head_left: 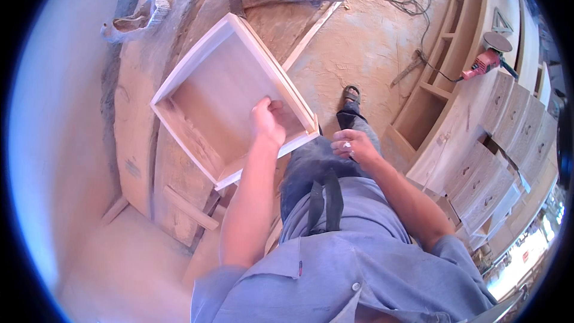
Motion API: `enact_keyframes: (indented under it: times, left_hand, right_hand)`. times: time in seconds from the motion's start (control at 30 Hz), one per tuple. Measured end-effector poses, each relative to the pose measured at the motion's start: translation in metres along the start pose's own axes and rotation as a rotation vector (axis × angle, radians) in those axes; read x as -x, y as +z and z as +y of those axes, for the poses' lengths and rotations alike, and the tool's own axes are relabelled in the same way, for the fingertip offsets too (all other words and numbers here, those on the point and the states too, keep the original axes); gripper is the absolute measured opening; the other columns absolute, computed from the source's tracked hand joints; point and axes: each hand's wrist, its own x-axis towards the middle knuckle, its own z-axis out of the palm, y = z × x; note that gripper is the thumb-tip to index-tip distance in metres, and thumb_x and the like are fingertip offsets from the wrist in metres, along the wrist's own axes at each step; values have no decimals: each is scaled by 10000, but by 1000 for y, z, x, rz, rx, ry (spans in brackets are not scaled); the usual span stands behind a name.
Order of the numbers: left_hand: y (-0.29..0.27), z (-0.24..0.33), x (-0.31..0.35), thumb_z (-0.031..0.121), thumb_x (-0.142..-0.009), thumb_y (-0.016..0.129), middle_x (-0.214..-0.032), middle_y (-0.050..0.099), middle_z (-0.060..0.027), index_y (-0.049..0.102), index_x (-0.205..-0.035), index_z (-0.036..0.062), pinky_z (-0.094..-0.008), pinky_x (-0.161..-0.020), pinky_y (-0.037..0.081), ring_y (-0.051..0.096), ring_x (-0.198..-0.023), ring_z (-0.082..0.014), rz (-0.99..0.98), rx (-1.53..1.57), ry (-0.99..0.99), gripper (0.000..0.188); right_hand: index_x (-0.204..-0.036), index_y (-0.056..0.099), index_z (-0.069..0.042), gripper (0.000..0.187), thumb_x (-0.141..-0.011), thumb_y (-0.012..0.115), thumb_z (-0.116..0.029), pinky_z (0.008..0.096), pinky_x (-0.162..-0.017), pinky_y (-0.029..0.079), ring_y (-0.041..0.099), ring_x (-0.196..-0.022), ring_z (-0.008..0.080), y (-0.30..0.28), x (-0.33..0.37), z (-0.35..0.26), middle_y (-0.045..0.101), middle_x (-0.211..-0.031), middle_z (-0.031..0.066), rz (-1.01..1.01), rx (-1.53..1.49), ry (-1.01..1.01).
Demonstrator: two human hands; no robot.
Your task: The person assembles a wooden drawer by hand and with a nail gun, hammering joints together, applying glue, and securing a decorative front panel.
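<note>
A pale wooden drawer box (pixel 190 75), open side up, sits tilted across the left middle, over wooden boards. My left hand (pixel 268 122) reaches over its near wall into the inside, fingers curled. Whatever those fingers hold, if anything, is hidden. Just right of the drawer's near corner, in front of my thigh, my right hand (pixel 354 145) is closed, apart from the box. A ring shows on it; I cannot make out anything else in its fingers.
Dusty planks (pixel 134 125) lie at left, with a pale brush-like object (pixel 140 21) on them. At right stand a long compartmented wooden frame (pixel 427 104) and drawer fronts (pixel 478 185). A red corded disc sander (pixel 483 63) rests there; its cable (pixel 412 3) coils on the floor.
</note>
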Motion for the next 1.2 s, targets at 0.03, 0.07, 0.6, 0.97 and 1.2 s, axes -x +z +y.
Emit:
enact_keyframes:
  times: [0.03,0.07,0.6,0.97,1.2]
  left_hand:
    - [15,0,-7,246,-975,535,-841,593,-113,566,-913,50,-450,-749,481,593,-769,-261,17,7,-32,209]
    - [29,-1,-9,254,-980,519,-802,573,-108,543,-868,65,-449,-691,471,568,-717,-259,40,19,-63,221]
    - [-120,47,0,317,-939,537,-606,603,-131,618,-690,11,-461,-612,550,575,-556,-233,-122,-905,181,402]
    - [-154,71,47,246,-834,563,-1038,726,-280,766,-950,-42,-497,-937,539,701,-1040,-428,-110,-1865,58,371]
    - [-132,114,101,235,-883,549,-943,719,-279,752,-920,-26,-522,-850,553,697,-971,-450,-220,-1977,236,333]
  right_hand:
    - [-1232,599,53,312,-938,622,-47,294,-714,525,675,-843,174,9,0,0,709,-1002,114,24,-19,-12]
    - [-1230,595,49,309,-938,621,-49,292,-706,520,672,-837,169,20,1,-1,706,-998,113,43,-33,-21]
    - [-1235,607,40,367,-889,634,-78,363,-794,597,730,-910,271,125,15,-8,716,-1110,176,-11,-223,-10]
    - [-1220,559,58,345,-996,620,-198,466,-801,615,724,-977,334,143,13,-8,689,-1109,226,-117,-398,60]
    - [-1218,580,21,354,-1000,631,-253,411,-792,597,727,-904,308,144,7,-11,718,-1070,212,-92,-353,56]
